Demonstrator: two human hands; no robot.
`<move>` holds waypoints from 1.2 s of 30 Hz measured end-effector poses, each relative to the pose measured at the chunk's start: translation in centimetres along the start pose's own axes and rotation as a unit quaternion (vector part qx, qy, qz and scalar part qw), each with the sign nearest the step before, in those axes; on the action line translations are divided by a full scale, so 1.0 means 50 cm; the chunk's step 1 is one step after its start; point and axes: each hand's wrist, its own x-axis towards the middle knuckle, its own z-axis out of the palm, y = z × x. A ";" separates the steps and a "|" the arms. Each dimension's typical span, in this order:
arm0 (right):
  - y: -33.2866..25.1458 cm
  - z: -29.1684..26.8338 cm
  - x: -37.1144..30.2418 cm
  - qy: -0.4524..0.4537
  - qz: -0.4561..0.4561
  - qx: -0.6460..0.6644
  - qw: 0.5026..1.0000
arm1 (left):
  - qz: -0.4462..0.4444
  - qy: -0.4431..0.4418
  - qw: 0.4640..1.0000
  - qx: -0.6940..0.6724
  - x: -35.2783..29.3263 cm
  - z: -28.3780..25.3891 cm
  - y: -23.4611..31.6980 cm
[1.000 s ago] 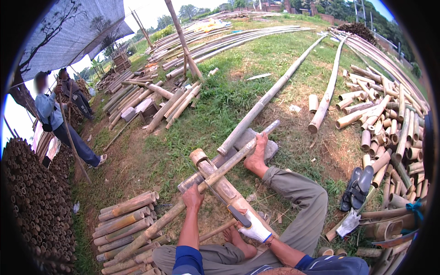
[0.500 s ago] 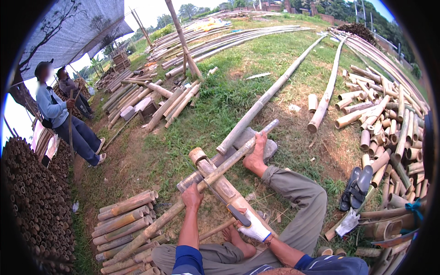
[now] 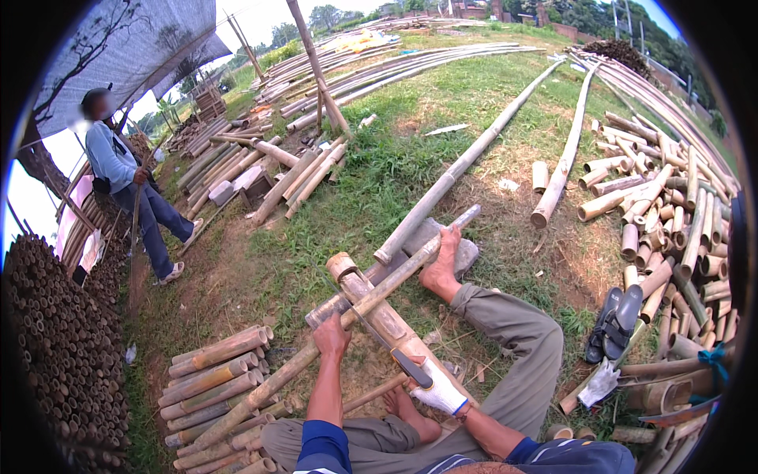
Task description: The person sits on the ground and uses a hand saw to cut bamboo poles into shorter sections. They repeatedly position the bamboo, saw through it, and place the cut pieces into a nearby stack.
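Observation:
My bare left hand [image 3: 332, 338] is wrapped round a long bamboo pole [image 3: 399, 280], which slants from the lower left to the upper right. In my white-gloved right hand [image 3: 442, 393] is the black handle of a hand saw [image 3: 412, 368]. The saw's thin blade runs up and left and lies against the pole, just right of my left hand. Under the pole is a thick bamboo log [image 3: 407, 341], set crosswise. My bare foot [image 3: 442, 267] presses on the pole near its upper end.
Cut bamboo pieces [image 3: 217, 371] are stacked at lower left, and a larger heap [image 3: 655, 189] is at right. Black sandals [image 3: 616, 322] and a white glove [image 3: 600, 385] lie at right. Two long poles [image 3: 474, 162] stretch across the grass. A person in blue [image 3: 118, 166] stands at left with a stick.
The person in blue has stepped to the right and now hides the second person behind. My right hand and the saw have shifted very slightly up and left; my left hand stays put.

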 end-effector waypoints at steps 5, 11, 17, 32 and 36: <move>-0.049 0.002 0.003 0.002 0.028 -0.019 0.999 | 0.016 0.009 1.000 0.005 0.000 0.005 -0.008; -0.128 0.006 0.008 0.009 0.030 -0.048 0.998 | 0.007 0.005 1.000 0.008 -0.001 0.007 -0.011; -0.123 0.009 0.012 0.029 0.013 -0.064 0.997 | 0.033 0.039 0.999 -0.014 -0.002 0.018 -0.017; -0.190 0.031 0.040 0.053 -0.009 0.006 0.999 | 0.034 -0.019 0.999 0.002 0.020 -0.009 -0.009; -0.177 0.030 -0.001 0.069 0.004 -0.007 0.998 | 0.038 -0.017 0.999 0.014 0.028 -0.008 -0.017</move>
